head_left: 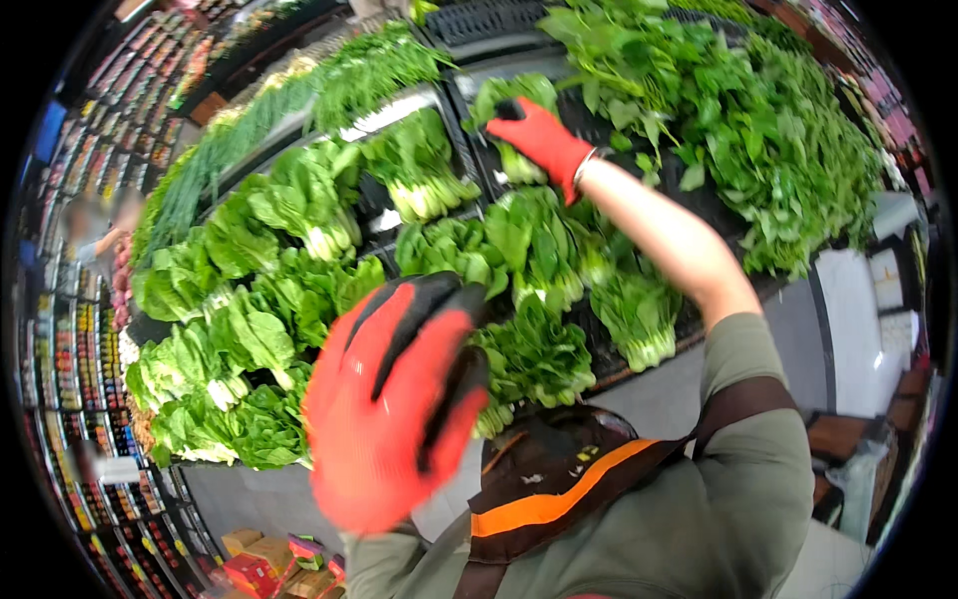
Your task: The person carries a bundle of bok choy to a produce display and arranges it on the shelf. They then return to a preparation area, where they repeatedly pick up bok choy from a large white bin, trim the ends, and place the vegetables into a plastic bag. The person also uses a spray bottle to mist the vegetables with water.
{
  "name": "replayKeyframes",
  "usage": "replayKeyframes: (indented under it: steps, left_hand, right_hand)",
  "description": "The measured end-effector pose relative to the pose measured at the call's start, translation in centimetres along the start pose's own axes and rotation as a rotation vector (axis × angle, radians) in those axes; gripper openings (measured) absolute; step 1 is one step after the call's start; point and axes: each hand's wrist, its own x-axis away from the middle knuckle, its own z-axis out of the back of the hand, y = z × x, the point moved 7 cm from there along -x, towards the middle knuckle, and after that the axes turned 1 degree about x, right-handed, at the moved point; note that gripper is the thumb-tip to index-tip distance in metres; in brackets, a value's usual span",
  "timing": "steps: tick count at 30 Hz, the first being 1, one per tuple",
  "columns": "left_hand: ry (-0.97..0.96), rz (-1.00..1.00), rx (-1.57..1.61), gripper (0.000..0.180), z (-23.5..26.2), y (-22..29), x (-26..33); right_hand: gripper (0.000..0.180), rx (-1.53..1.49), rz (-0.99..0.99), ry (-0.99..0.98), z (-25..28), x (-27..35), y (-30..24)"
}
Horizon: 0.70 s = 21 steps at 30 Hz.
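Head view: right hand [540, 138] gripping a leafy bok choy bunch [515, 128] (light, crushable; best held at white base), left hand [394, 404] spread, nearer than it.

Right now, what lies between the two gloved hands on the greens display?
In the head view, bunches of bok choy fill the stretch between the left hand and the right hand, which rests on a further bunch.

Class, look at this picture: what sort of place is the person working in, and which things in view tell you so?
Most likely a supermarket produce section. Bunched leafy greens lie in rows on a slanted display rack, packed shelves line an aisle at left, and the right hand, in a red glove, rests on a bunch.
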Motion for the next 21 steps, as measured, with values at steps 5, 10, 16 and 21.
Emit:
replayKeyframes:
  steps: [5, 10, 16, 21]
  left_hand:
    - [-0.107, -0.365, -0.238, 0.042, 1.4, 9.9, -2.7]
    - [-0.054, -0.543, -0.231, 0.037, -0.6, 16.2, -3.2]
    - [0.026, -0.601, -0.267, 0.031, -3.8, 23.4, -3.8]
    - [0.044, -0.613, -0.251, 0.027, -9.9, 31.0, -7.3]
  right_hand:
    - [0.03, -0.017, -0.091, 0.054, 10.8, 5.7, 2.8]
    - [0.038, 0.18, -0.093, 0.277, 22.7, 16.3, 7.7]
    - [0.027, 0.293, -0.325, 0.565, 30.9, 28.5, 8.2]
    - [0.027, -0.049, -0.43, 0.731, 41.7, 35.6, 21.0]
